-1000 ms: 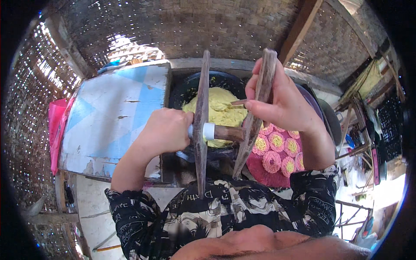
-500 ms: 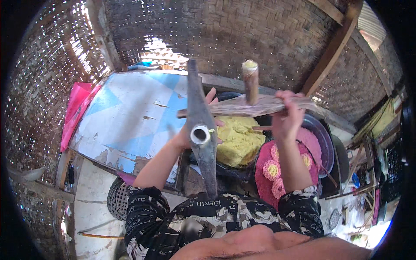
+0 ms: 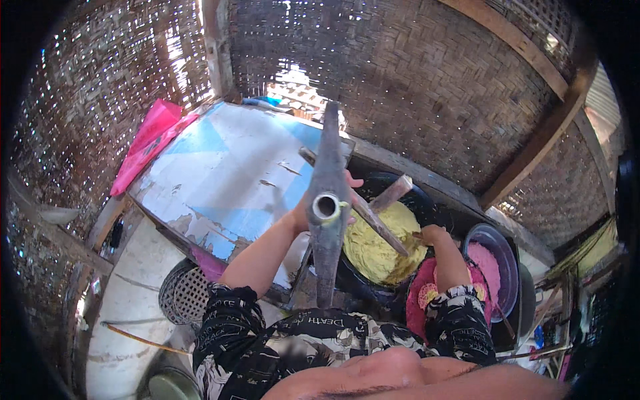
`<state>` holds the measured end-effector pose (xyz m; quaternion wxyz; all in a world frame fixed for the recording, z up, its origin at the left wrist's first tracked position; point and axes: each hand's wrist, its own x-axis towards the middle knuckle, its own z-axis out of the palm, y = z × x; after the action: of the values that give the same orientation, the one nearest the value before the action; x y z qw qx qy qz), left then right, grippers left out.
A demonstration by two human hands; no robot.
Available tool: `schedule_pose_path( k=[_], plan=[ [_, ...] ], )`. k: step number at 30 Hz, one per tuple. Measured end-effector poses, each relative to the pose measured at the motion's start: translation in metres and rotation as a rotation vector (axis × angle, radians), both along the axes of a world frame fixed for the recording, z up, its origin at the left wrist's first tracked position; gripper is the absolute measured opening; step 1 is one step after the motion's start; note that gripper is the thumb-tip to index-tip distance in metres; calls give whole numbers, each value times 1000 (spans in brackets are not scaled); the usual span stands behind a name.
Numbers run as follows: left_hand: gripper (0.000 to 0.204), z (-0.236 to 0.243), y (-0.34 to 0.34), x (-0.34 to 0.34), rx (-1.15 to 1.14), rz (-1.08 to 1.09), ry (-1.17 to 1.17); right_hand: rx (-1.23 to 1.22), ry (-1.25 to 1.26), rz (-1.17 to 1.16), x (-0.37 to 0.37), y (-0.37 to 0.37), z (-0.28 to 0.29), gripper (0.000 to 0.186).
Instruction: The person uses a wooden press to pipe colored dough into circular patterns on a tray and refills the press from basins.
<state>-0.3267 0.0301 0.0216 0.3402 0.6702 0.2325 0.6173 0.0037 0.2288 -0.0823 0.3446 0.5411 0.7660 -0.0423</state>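
Note:
My left hand (image 3: 300, 215) is closed around a long grey wooden press body (image 3: 327, 243), which has a round metal-lined hole in its middle. Behind it, slanting down to the right, is a wooden plunger (image 3: 377, 225) with a thick peg (image 3: 392, 193); it appears to rest against my left fingers, partly hidden by the press. My right hand (image 3: 437, 237) is at the right edge of a mass of yellow dough (image 3: 373, 247) in a black basin (image 3: 427, 203). Its fingers are closed on what looks like a thin wooden stick, mostly hidden.
Under my right forearm lies a pink mat (image 3: 417, 313) bearing pink-and-yellow lacy pieces. A clear tub (image 3: 513, 267) of pink dough stands beside it. To the left is a peeling white-and-blue tabletop (image 3: 227, 167) with pink plastic (image 3: 147, 143) at its edge. Woven walls surround the corner.
My right hand has let go of the plunger's right end and moved down to the yellow dough. The plunger now tilts down to the right. The view has turned slightly.

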Motion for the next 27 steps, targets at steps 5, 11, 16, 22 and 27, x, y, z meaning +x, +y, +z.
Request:
schedule_pose_path(
  k=[5,11,16,22,27],
  plan=[
    [31,11,-8,4,-225,9,70,-28,78,194,11,2,26,50],
    [32,-3,-1,-7,-140,259,189,175,316,212,-12,-24,54,33],
    [35,-6,0,-1,-452,154,-118,375,391,407,-35,-43,74,35],
    [25,4,-3,4,-478,220,-247,541,1270,374,-94,-126,159,26],
    [27,9,-8,12,-527,305,-442,-637,1746,-121,-130,-208,157,24]
  ],
)
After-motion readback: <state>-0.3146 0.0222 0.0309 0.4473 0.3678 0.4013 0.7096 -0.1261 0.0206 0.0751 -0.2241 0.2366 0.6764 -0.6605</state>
